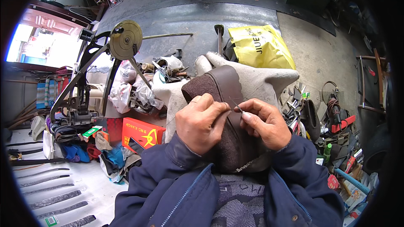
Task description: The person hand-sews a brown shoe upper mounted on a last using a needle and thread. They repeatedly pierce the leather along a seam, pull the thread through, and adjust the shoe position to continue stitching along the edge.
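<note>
1. While your left hand is folded into a tight pinch, apparently on a fine thread that I cannot trace fully, a hard or sideways tug could snap or knot it.
2. Your right hand is loosely curled, thumb and forefinger closed on a slim needle-like tool; because its tip lies near your left fingertips, a slip could prick you.
3. The fleece-lined brown leather piece lies over the pale cloth, beneath both hands; neither hand visibly clamps it, so a shift of your legs could slide it askew.
4. If your right grip slackens, the tool could drop into the cloth's folds and hide there.
</note>
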`<state>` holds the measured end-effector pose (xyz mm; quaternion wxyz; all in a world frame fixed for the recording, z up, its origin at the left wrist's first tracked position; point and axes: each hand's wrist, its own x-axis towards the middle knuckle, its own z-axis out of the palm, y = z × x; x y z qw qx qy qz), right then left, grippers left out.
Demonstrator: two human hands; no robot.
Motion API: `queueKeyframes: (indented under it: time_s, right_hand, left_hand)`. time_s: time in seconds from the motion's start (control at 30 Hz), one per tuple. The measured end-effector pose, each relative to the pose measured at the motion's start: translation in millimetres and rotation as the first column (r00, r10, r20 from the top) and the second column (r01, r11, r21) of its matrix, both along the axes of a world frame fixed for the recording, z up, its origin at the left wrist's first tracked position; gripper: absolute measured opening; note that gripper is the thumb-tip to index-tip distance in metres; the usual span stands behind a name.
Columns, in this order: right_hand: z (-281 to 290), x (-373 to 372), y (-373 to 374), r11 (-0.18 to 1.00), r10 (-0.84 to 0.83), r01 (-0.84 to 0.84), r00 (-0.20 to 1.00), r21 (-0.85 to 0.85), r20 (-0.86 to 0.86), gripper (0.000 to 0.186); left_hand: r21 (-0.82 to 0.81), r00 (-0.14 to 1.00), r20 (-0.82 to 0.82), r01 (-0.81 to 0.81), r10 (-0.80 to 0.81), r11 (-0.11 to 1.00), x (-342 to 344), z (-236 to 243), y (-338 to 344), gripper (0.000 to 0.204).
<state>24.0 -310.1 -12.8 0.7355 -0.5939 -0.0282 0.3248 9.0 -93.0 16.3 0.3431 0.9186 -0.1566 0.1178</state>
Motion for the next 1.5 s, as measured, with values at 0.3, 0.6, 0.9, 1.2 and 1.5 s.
queueKeyframes:
  time_s: [0.3, 0.6, 0.9, 1.2, 1.5]
  right_hand:
    - [11.8, 18.5, -11.5, 0.941, 0.195, -0.048, 0.887, -0.336, 0.418, 0.011]
    - [10.8, 21.3, -9.3, 0.905, 0.172, 0.05, 0.865, -0.421, 0.471, 0.012]
    - [2.8, 18.4, 5.6, 0.884, 0.111, 0.185, 0.809, -0.429, 0.577, 0.009]
    - [3.5, 23.3, -16.0, 0.739, -0.49, 0.436, 0.871, 0.513, -0.035, 0.027]
    - [0.9, 14.4, 18.7, 0.922, -0.021, 0.283, 0.716, -0.263, 0.698, 0.016]
  left_hand:
    - [-0.126, 0.991, -0.107, -0.096, 0.083, 0.987, -0.2, -4.1, 3.6, 0.008]
    - [-0.13, 0.982, -0.158, -0.127, 0.106, 0.983, -0.3, -1.2, 2.9, 0.008]
    - [-0.118, 0.988, -0.145, -0.066, 0.049, 0.991, 0.1, 1.1, 4.7, 0.007]
    - [-0.151, 0.982, -0.159, -0.125, 0.101, 0.981, 1.4, -1.4, 4.3, 0.006]
    - [-0.164, 0.982, -0.166, -0.115, 0.087, 0.98, -0.3, -1.5, 6.2, 0.005]
